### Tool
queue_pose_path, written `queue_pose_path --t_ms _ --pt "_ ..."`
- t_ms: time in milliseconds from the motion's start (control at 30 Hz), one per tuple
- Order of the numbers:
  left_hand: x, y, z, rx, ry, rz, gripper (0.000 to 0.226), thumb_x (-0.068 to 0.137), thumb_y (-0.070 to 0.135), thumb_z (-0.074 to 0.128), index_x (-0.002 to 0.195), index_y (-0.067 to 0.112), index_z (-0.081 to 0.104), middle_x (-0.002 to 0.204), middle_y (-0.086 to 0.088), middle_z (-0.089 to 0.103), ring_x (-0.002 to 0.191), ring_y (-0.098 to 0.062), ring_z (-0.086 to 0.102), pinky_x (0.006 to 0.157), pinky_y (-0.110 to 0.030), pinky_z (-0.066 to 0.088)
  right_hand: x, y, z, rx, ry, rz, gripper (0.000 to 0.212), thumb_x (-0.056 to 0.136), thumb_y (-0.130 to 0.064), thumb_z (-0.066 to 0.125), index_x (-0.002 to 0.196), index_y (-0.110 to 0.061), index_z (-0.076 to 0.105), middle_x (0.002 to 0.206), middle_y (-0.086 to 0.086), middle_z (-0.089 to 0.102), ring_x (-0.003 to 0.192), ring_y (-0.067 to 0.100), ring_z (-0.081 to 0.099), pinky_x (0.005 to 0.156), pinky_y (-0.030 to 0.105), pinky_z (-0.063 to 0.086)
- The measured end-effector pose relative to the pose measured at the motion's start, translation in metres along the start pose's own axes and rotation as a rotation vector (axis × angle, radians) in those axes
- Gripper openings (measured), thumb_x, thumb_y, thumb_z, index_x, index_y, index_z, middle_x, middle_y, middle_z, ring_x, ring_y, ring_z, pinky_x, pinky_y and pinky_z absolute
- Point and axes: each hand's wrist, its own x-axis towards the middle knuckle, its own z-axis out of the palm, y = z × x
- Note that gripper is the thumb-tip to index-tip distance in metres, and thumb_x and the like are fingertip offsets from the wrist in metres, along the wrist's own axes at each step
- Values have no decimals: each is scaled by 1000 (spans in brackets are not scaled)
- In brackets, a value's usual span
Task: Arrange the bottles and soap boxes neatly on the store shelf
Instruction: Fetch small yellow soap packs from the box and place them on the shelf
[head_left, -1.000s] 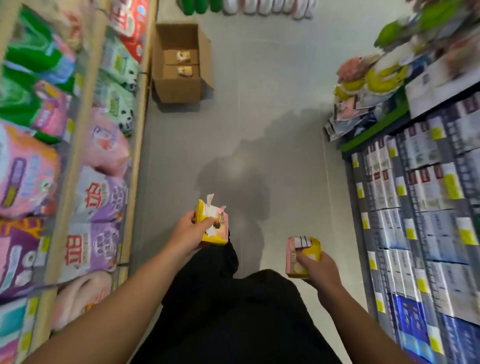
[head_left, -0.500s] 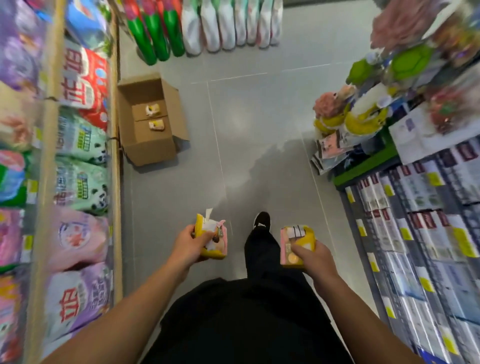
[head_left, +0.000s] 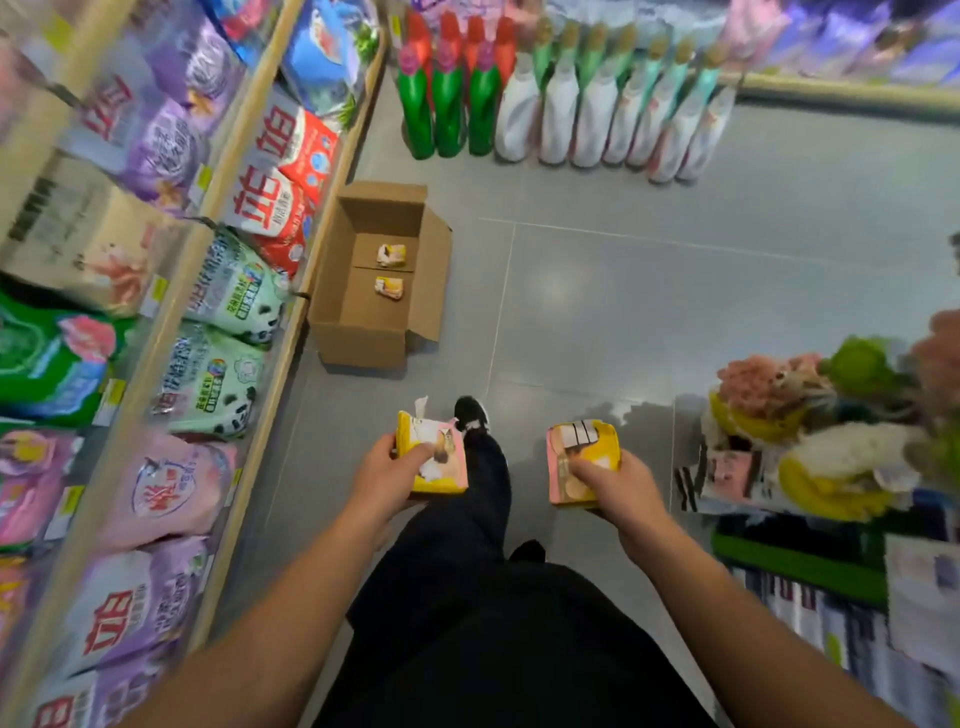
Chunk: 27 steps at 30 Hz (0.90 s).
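My left hand (head_left: 382, 480) grips a yellow and pink soap box (head_left: 434, 457) with a torn white flap, held low over the aisle floor. My right hand (head_left: 615, 491) grips a second yellow and pink soap box (head_left: 582, 457) at the same height. Ahead on the floor stands an open cardboard carton (head_left: 363, 312) with two more soap boxes, one (head_left: 390, 255) behind the other (head_left: 388, 287). Green bottles (head_left: 447, 109) and white bottles (head_left: 597, 114) stand in a row on the floor at the far end.
A wooden shelf (head_left: 249, 384) of detergent bags lines the left side. On the right, a display of plush items (head_left: 810, 447) sits above racks of small boxes. My dark-trousered legs and black shoe (head_left: 471, 413) are over the grey tiled floor (head_left: 649, 312).
The view has swung up along the aisle, bringing the carton nearer and the bottle row into sight. Both hands keep their soap boxes, and a foot has stepped forward.
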Motion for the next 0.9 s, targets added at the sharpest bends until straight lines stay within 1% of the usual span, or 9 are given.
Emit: queue_pose_path --t_ms 100,167,267,500,633,733,800,867,900 --pt "50 45 19 -75 -13 3 18 83 28 70 100 26 64 98 -7 72 83 -22 73 63 -38 60 48 -57 -1 -7 -5 -16 16 82 -16 71 97 -14 67 93 9 72 88 26 70 82 46 59" --pt "80 82 31 -83 -27 -5 16 84 24 69 99 25 63 100 -8 72 87 -24 72 68 -41 61 76 -93 -2 -19 25 -12 18 83 -16 70 100 -11 66 94 11 72 88 27 70 79 44 59" --pt "116 148 44 -100 -48 -13 17 80 23 70 95 26 63 100 -7 71 85 -23 72 63 -37 60 109 -140 -2 -21 63 12 13 85 -15 70 98 -14 67 91 8 73 83 23 71 64 34 57" --pt "189 287 60 77 -125 104 17 79 21 70 93 27 62 100 -5 68 91 -22 68 66 -35 60 181 -242 4 -108 107 -9 7 83 -18 72 84 -14 68 77 1 73 64 10 67 54 24 47" --pt "229 331 70 40 -62 76 14 83 21 69 95 22 62 102 -9 67 91 -24 67 61 -33 60 231 -298 10 -141 59 -3 4 82 -17 72 85 -14 70 80 4 75 71 15 70 64 32 55" --pt "258 347 78 -34 42 42 20 86 22 68 104 16 62 104 -11 65 84 -19 65 45 -19 50 280 -349 18 -206 -31 -16 8 82 -17 72 89 -15 69 84 6 74 77 20 71 72 37 58" --pt "271 355 82 -102 127 -4 26 87 21 68 111 13 62 104 -10 66 88 -21 65 57 -23 57 312 -389 26 -297 -91 -72 7 82 -18 72 88 -17 69 82 2 74 73 15 70 63 29 54" --pt "280 358 87 -200 215 -98 31 86 20 68 115 11 62 108 -12 67 98 -29 66 82 -45 59 342 -427 35 -433 -174 -123 7 82 -22 71 88 -19 68 83 0 73 76 15 69 65 31 54" --pt "284 360 89 -260 257 -136 32 86 19 69 116 11 62 110 -13 67 101 -30 66 87 -52 57 357 -447 42 -497 -218 -141 7 82 -24 71 87 -20 67 83 0 73 78 17 69 70 35 56"
